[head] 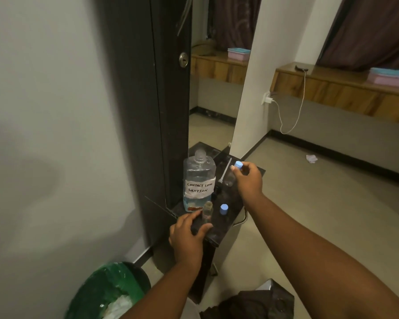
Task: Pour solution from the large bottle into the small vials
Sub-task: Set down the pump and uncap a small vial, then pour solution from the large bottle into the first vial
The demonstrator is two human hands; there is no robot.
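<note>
A large clear bottle [199, 180] with a handwritten "contact lens solution" label stands uncapped on a small dark table [230, 217]. In front of it stands an open small vial [208, 211], held near its base by my left hand [188, 236], which also rests on the table's near corner. My right hand [249, 178] holds a second small vial [230, 178] above the table's far side, fingers on its blue cap [238, 165]. A loose blue cap [224, 208] lies on the table to the right of the open vial.
A white stick-like item [225, 171] lies on the table behind the bottle. A dark door [148, 100] and a grey wall stand to the left. A green-lined bin [108, 293] sits on the floor at lower left, dark cloth [251, 305] at lower right.
</note>
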